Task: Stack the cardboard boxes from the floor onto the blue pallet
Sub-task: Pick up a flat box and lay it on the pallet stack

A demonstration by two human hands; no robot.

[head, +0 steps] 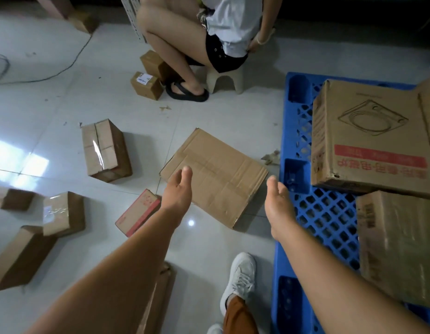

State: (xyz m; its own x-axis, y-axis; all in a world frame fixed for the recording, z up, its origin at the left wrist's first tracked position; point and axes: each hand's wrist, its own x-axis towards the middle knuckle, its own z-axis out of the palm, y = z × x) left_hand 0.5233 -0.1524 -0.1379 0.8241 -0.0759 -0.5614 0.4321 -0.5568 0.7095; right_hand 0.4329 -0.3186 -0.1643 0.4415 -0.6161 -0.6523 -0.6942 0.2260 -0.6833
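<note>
Your left hand [179, 189] and right hand [276, 197] both reach forward with fingers straight and holding nothing, one on each side of the wide flat cardboard box [215, 175]. That box lies on the tiled floor [52, 104], just beside the left edge of the blue pallet [329, 213]; whether your hands touch it cannot be told from here.

On the pallet, a large printed box [370, 138] sits toward the far right, resting partly on another box [399, 244] near the pallet's near right side (its surface looks taped).

More boxes lie scattered on the floor to your left: a taped box [104, 150], a red-edged small box [138, 212] by your left wrist, and several others [62, 213] toward the left edge.

Beyond, a person sits on a small stool [224, 79], with two little boxes [147, 84] beside their foot.
</note>
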